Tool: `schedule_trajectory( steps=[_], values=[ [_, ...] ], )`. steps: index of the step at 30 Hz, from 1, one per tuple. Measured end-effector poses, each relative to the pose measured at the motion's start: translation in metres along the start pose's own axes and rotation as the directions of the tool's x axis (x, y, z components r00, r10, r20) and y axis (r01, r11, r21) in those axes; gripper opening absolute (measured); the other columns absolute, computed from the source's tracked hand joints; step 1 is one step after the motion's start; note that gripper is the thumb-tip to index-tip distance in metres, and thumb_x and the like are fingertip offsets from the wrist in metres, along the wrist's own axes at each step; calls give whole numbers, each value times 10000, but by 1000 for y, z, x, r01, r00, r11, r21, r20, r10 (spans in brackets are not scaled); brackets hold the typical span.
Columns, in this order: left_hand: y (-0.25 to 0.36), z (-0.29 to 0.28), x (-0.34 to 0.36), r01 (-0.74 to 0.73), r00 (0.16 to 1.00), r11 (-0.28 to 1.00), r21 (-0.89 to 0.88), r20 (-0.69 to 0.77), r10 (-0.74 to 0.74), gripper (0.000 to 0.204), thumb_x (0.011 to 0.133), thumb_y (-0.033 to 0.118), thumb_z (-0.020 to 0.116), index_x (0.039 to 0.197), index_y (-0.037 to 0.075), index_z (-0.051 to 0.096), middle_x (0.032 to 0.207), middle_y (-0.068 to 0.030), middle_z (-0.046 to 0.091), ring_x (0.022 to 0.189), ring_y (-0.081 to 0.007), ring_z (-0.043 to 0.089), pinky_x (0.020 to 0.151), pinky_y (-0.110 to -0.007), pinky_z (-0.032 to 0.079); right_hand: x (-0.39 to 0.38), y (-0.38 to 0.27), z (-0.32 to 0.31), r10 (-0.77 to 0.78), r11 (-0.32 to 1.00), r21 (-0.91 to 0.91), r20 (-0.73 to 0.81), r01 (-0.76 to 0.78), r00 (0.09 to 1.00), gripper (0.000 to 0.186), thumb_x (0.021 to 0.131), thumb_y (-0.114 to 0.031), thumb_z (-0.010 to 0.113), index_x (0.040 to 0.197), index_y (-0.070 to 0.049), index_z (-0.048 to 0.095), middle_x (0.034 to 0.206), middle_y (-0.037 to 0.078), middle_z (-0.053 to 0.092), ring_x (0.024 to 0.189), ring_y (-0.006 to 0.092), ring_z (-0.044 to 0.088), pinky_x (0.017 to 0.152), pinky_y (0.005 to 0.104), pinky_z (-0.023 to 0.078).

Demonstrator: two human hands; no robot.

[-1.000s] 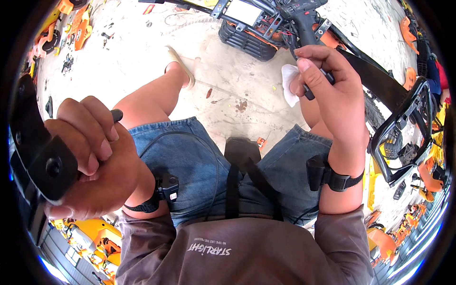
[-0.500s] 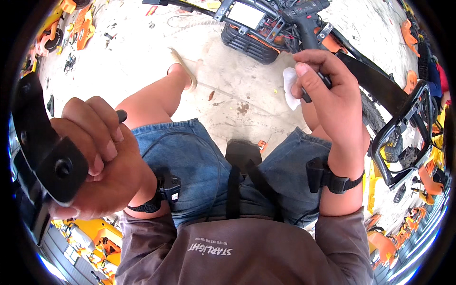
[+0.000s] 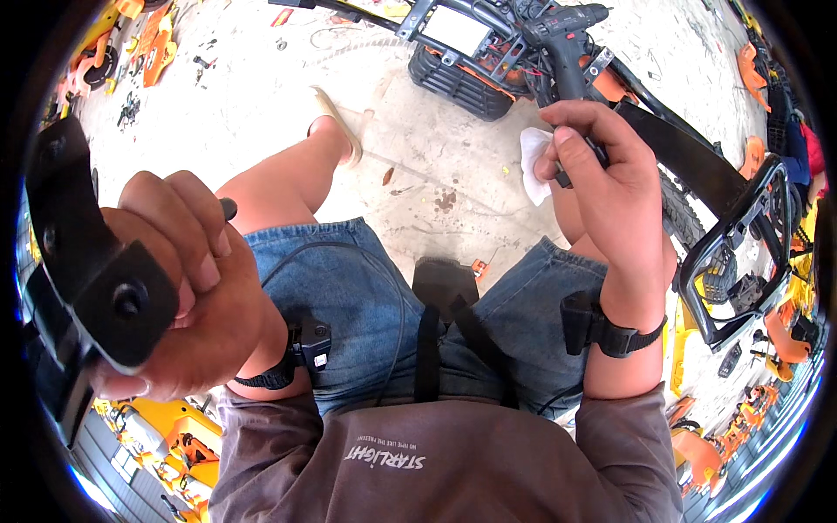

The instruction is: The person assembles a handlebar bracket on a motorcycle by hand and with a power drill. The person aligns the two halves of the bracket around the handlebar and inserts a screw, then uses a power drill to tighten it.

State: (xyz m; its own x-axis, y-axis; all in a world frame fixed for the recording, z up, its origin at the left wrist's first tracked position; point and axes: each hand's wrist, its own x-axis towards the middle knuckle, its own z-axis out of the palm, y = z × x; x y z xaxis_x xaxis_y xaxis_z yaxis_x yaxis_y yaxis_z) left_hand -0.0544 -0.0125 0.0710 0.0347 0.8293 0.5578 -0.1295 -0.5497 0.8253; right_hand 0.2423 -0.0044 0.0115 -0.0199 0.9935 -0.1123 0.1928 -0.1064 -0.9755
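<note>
At the far left, my left hand (image 3: 187, 288) is closed around something mostly hidden by its fingers, with a dark rounded tip sticking out past the knuckles. Against that hand is a bent black bracket (image 3: 122, 305) with bolt holes, large and close to the camera. My right hand (image 3: 606, 174) pinches a small black piece (image 3: 565, 179) between thumb and fingers; its exact kind is not clear. Beside the right fingertips shows a crumpled white paper or cloth (image 3: 534, 166); I cannot tell whether it is held. Beyond them, a black power drill (image 3: 562, 52) rests on a black vehicle frame (image 3: 466, 83).
The frame continues down the right side as a black tubular loop (image 3: 697, 288), near a knobby tyre (image 3: 678, 213). Loose small parts lie on the pale floor (image 3: 410, 174). Orange and yellow body panels (image 3: 161, 44) are spread around the edges. Someone in red (image 3: 813, 148) is at far right.
The bracket at my left hand has tilted and shifted slightly to the right. The drill and frame sit a little lower in view. My right hand keeps its pinch almost unmoved.
</note>
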Motion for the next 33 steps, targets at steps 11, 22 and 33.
schedule_trajectory(
  steps=[11,22,33],
  values=[
    [-2,-1,-2,-39,999,999,0,-24,39,548,865,640,553,636,176,371,628,53,373,570,-72,373,506,-242,286,1,-2,1,53,999,-1,-3,-53,999,169,931,-78,561,1047,0,656,786,11,593,687,65,560,620,214,458],
    [2,1,-3,-59,998,997,40,12,58,527,884,623,539,663,169,390,641,47,381,568,-72,377,486,-235,278,0,-3,2,44,999,-19,0,-44,999,178,936,-84,553,1057,-1,655,793,17,609,697,68,570,628,217,470],
    [-4,6,0,-77,997,997,32,6,77,533,877,622,551,663,161,389,616,45,370,555,-71,368,482,-231,277,2,-2,-1,107,993,55,-11,-107,994,189,941,-86,545,1065,11,650,817,29,619,713,76,579,646,224,478]
  ],
)
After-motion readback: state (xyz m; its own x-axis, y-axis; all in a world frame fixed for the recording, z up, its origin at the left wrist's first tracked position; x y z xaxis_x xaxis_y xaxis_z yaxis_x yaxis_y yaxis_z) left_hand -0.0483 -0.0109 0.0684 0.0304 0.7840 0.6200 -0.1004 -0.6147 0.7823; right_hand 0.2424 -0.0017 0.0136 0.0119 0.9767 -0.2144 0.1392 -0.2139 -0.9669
